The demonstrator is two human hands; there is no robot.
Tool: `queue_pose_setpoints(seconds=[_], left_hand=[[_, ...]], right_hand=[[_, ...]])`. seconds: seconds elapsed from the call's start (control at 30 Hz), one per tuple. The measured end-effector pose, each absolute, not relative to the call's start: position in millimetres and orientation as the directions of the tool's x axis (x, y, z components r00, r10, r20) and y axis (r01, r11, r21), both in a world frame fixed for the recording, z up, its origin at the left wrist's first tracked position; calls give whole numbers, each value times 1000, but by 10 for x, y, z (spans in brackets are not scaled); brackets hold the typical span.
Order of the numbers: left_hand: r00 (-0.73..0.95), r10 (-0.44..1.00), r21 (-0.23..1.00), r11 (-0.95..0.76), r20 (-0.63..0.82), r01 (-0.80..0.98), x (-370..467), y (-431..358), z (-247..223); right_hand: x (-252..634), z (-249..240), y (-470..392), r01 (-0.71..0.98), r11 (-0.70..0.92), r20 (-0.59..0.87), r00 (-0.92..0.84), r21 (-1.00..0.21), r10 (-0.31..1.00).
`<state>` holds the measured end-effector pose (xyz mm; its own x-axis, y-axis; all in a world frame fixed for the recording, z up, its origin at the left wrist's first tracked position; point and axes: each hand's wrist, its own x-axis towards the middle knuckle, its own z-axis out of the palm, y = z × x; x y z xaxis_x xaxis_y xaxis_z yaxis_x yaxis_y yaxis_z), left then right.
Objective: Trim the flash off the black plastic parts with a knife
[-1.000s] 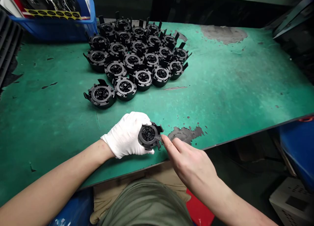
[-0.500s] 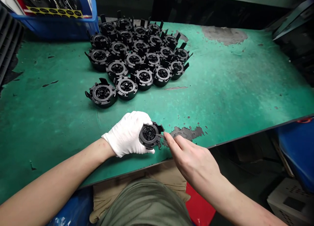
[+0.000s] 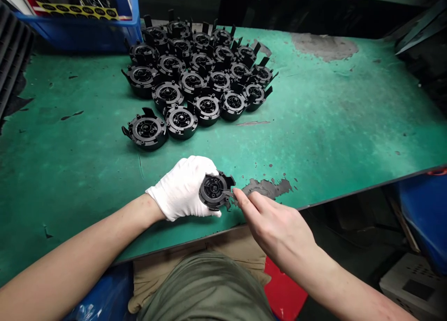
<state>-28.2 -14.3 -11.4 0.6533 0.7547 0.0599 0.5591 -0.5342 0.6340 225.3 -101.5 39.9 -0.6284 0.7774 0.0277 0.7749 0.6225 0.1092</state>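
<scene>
My left hand (image 3: 186,188), in a white glove, is wrapped round the left side of a round black plastic housing (image 3: 213,190) and tilts its ribbed face upward. Tabs and notches stick out along the housing's rim. My bare right hand (image 3: 275,223) is closed on a thin, pointed metal tool (image 3: 227,193), most of which is hidden in the fingers. The tool's tip is at the right part of the housing's face; whether it touches cannot be made out. Both hands are low over the near edge of the green table.
Several similar black housings (image 3: 181,121) stand close together on the green table (image 3: 314,125). Behind them at the left is a blue bin (image 3: 87,35) with parts and packaging. A ridged black stack (image 3: 14,65) borders the far left. Worn grey patches mark the surface.
The view has shifted slightly, so the whole scene sits a little differently in frame. Both hands keep their grips, and the tool stays at the right part of the housing.
</scene>
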Motion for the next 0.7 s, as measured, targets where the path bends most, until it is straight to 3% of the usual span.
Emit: queue_pose_setpoints(seconds=[0.23,0.37,0.47,0.53,0.7], left_hand=[[658,737,660,-573,153,487,-297,-146,-172],[592,731,676,-627,338,388,-344,-177,-271],[498,756,655,-636,424,408,-365,-194,-300],[449,767,622,-638,459,453,-367,-198,-299],[507,732,575,-676,454,461,-354,-200,-280]], right_hand=[[2304,378,-945,722,690,4,-691,49,723],[2428,290,-857,751,631,86,-628,-194,773],[2468,251,-845,780,523,147,-505,-345,851],[2448,231,-869,781,520,165,-494,-345,853],[2309,176,-919,806,560,168,-535,-192,828]])
